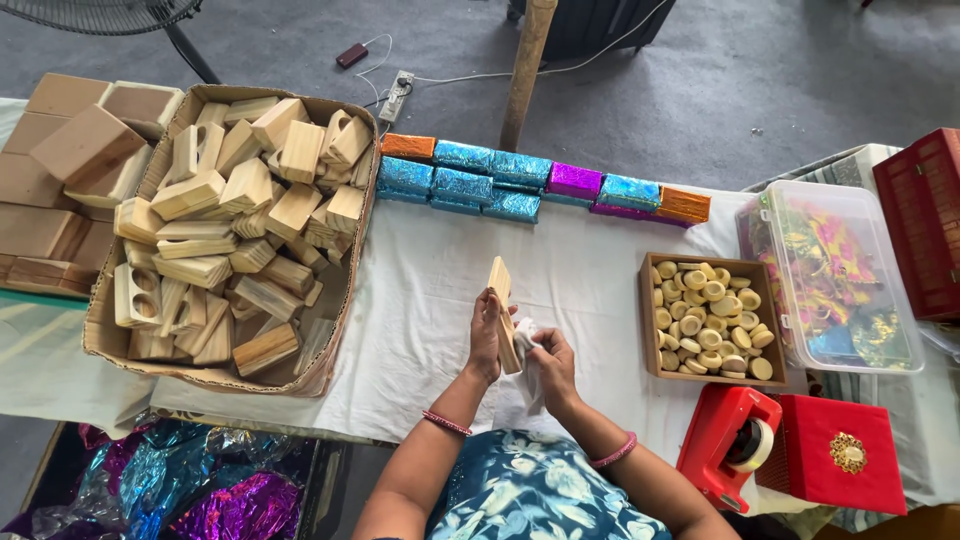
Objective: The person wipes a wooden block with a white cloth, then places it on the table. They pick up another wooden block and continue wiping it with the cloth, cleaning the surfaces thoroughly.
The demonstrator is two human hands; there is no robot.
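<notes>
Desk (430,300) has a white cloth over it, grey carpet floor behind, a fan base at the far left and a wooden pole standing past the far edge

Big cardboard box (110,340) sits at the left edge, heaped with loose wooden blocks (240,200), some drilled with round holes; probably parked there as bulk stock within the left arm's reach. More flat wooden boxes (60,170) stacked beyond it at the far left corner

Row of foil-wrapped blocks (520,180), blue, purple and orange, lined up along the far edge, out of the working area, looks like finished pieces

Right edge: clear plastic tub (900,355) of coloured foil bits, lid on; small wooden tray (648,320) of round pale discs beside it. Near right corner: red tape dispenser (725,445) and red box (835,455) with a gold ornament

Centre, near edge: left hand (486,335) grip closed around one wooden block (501,310), held upright on end so a face is exposed. Right hand (553,365) grip closed on a white cloth (522,345) pressed against the block, likely wiping it

Crumpled foil sheets (180,480) below the near left corner
</notes>
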